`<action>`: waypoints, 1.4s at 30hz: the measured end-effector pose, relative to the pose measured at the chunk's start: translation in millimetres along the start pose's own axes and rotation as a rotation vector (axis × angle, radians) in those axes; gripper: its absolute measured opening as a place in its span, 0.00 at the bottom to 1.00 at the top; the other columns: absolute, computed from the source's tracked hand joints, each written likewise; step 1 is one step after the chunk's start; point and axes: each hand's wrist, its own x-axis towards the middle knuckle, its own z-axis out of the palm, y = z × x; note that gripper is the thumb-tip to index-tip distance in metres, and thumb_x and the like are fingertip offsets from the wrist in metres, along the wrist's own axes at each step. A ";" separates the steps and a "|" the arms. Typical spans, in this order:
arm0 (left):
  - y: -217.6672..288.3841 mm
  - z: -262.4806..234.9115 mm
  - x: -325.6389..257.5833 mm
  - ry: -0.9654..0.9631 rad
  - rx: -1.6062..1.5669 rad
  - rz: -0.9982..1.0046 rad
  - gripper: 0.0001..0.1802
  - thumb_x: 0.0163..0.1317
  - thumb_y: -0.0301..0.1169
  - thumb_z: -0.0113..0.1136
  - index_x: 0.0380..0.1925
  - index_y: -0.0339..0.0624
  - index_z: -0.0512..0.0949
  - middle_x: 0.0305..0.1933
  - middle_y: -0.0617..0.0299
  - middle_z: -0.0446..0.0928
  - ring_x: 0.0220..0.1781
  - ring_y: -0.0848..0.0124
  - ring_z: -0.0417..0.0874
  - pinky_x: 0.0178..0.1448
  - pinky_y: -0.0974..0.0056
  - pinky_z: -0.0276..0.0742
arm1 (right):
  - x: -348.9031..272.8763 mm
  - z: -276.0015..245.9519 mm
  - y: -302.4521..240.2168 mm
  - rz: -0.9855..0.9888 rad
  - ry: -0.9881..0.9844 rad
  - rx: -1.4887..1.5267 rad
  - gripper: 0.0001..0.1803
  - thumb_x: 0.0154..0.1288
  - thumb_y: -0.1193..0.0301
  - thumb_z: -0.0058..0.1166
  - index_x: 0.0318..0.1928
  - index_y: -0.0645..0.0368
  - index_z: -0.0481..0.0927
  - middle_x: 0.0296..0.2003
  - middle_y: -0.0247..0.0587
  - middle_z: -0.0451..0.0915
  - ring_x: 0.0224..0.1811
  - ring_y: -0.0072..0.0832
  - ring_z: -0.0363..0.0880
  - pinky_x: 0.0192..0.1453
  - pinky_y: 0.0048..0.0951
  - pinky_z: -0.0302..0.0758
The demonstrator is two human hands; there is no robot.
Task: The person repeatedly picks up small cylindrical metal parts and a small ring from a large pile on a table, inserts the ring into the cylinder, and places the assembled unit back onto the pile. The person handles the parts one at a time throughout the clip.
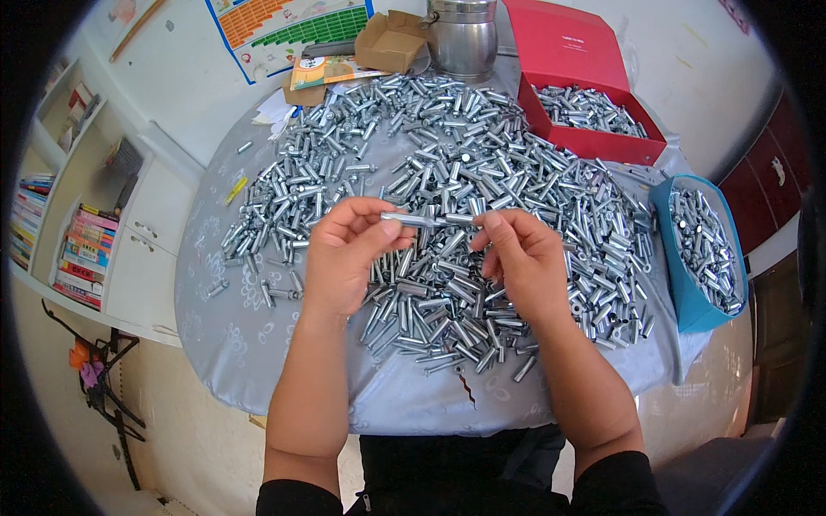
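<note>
Between our two hands we hold a small metal tube (411, 219) and a second short tube (459, 218), end to end in one line, above the middle of the table. Our left hand (344, 254) pinches the first tube with thumb and forefinger closed narrowly on it; the other fingers are curled loosely. Our right hand (516, 254) pinches the second tube in the same way, the fingertips (483, 225) closed on its right end. We cannot tell if the two pieces touch each other or only stand very near.

Under the hands lies a big heap of the same silver tubes (447, 163), which covers most of the round table with its grey cloth (232, 335). At the right edge of the table a blue box (688, 292) is full of such tubes. Behind it, at the far right, an open red box (602, 142) holds more of them, and its lid stands up. At the far side we see a steel pot (463, 39), a brown cardboard box (391, 43) and a coloured booklet (331, 70). At the left stands a white shelf with books (82, 254).
</note>
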 end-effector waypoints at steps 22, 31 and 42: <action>-18.5 26.3 -13.5 -0.139 0.184 -0.032 0.11 0.64 0.22 0.58 0.45 0.29 0.78 0.38 0.51 0.83 0.38 0.66 0.87 0.41 0.66 0.85 | 0.3 -1.5 6.6 0.008 -0.086 -0.146 0.18 0.72 0.64 0.51 0.25 0.61 0.75 0.18 0.24 0.69 0.20 0.11 0.61 0.22 0.20 0.58; -18.6 26.5 -11.7 -0.127 0.170 -0.083 0.11 0.65 0.24 0.58 0.45 0.29 0.78 0.39 0.51 0.83 0.38 0.67 0.86 0.40 0.67 0.85 | 1.7 -2.1 7.4 0.025 -0.113 -0.133 0.17 0.72 0.64 0.51 0.26 0.60 0.75 0.18 0.24 0.69 0.20 0.11 0.61 0.23 0.19 0.59; -15.9 24.8 -9.5 -0.030 0.147 -0.161 0.12 0.67 0.34 0.58 0.38 0.32 0.79 0.31 0.54 0.83 0.29 0.67 0.86 0.32 0.67 0.83 | 0.8 2.5 8.1 -0.057 -0.147 -0.037 0.09 0.70 0.68 0.53 0.39 0.62 0.77 0.24 0.26 0.73 0.23 0.12 0.68 0.26 0.17 0.67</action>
